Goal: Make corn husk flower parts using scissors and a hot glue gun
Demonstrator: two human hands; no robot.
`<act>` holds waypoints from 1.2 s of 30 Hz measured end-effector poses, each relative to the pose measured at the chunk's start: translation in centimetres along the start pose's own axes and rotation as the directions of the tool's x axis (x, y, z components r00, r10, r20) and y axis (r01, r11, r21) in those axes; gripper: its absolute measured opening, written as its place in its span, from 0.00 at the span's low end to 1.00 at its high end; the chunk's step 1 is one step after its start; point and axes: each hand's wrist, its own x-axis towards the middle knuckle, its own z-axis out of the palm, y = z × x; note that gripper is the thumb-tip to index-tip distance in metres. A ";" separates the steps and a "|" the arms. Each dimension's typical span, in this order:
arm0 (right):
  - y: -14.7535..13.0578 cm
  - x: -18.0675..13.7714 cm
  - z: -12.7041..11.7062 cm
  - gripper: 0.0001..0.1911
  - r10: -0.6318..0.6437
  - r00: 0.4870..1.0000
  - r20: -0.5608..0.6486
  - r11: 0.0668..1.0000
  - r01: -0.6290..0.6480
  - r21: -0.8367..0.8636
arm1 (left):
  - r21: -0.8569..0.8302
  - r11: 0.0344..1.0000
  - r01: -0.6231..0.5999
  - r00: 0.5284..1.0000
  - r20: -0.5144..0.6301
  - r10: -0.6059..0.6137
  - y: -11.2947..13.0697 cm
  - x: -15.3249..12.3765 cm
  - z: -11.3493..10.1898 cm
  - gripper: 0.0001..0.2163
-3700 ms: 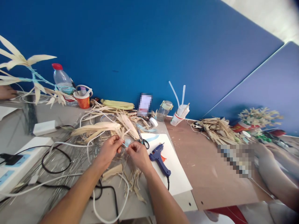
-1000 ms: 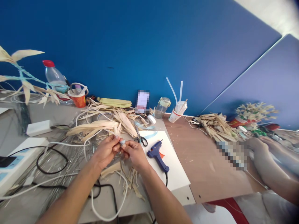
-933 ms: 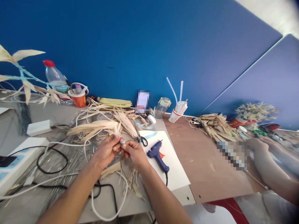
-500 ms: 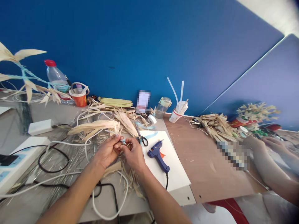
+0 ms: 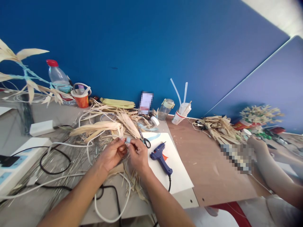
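Observation:
In the middle of the head view, a small light-blue piece [image 5: 128, 139], which looks like a bit of tape or paper strip, is pinched at the fingertips. My left hand [image 5: 113, 154] has its fingers closed at the left side of it. From the right, my right hand [image 5: 139, 154] pinches the same piece between thumb and finger. Dried corn husks [image 5: 101, 126] lie just beyond my hands. Close to my right hand are scissors [image 5: 146, 142] with black handles. A blue glue gun [image 5: 162, 157] rests on a white sheet of paper [image 5: 178, 176].
White and black cables [image 5: 129, 189] loop over the table in front. A white power strip [image 5: 21, 164] stands at left. Behind are a red-capped bottle [image 5: 58, 78], a phone [image 5: 146, 103] and a cup with straws [image 5: 179, 117]. A co-worker's arms [image 5: 270, 167] are at right.
My hands have shifted slightly, and the light-blue piece now shows more plainly above the fingertips. The glue gun and scissors have stayed in place.

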 end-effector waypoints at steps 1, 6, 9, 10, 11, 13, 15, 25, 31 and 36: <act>-0.1 0.1 -0.1 0.08 -0.024 1.000 0.010 1.000 0.024 0.000 | 0.000 1.000 0.003 1.000 -0.007 -0.003 0.0 0.0 0.0 0.09; -0.4 0.3 0.0 0.11 0.082 0.991 0.102 0.980 -0.099 0.171 | 0.012 1.000 -0.023 1.000 0.003 0.023 0.0 -0.3 0.4 0.08; -0.5 0.5 0.1 0.08 0.301 0.935 0.188 0.868 -0.350 0.352 | 0.030 0.998 -0.057 0.998 0.037 0.055 0.2 -0.5 0.7 0.09; -0.5 0.5 0.2 0.07 0.359 0.906 0.224 0.805 -0.422 0.416 | 0.040 0.997 -0.066 0.996 0.055 0.064 0.2 -0.5 0.7 0.09; -0.5 0.6 0.2 0.08 0.400 0.879 0.260 0.740 -0.477 0.475 | 0.055 0.995 -0.078 0.995 0.072 0.074 0.3 -0.5 0.8 0.09; -0.6 0.7 0.1 0.09 0.442 0.837 0.324 0.624 -0.546 0.559 | 0.093 0.989 -0.115 0.990 0.087 0.107 0.4 -0.6 0.8 0.09; -0.7 0.7 -0.1 0.10 0.448 0.808 0.382 0.552 -0.587 0.593 | 0.139 0.977 -0.162 0.985 0.081 0.152 0.6 -0.6 0.7 0.07; -0.2 0.2 0.3 0.12 0.344 0.876 0.337 0.751 -0.472 0.462 | 0.137 0.957 -0.256 0.967 0.024 0.255 1.0 -0.5 0.8 0.09; 0.3 0.3 1.1 0.08 0.321 0.924 0.209 0.862 -0.376 0.340 | 0.120 0.971 -0.207 0.978 -0.013 0.210 0.4 -0.2 0.8 0.09; -0.1 0.2 0.9 0.06 0.286 0.943 0.171 0.872 -0.330 0.362 | 0.125 0.983 -0.135 0.989 -0.050 0.142 -0.1 -0.2 0.8 0.09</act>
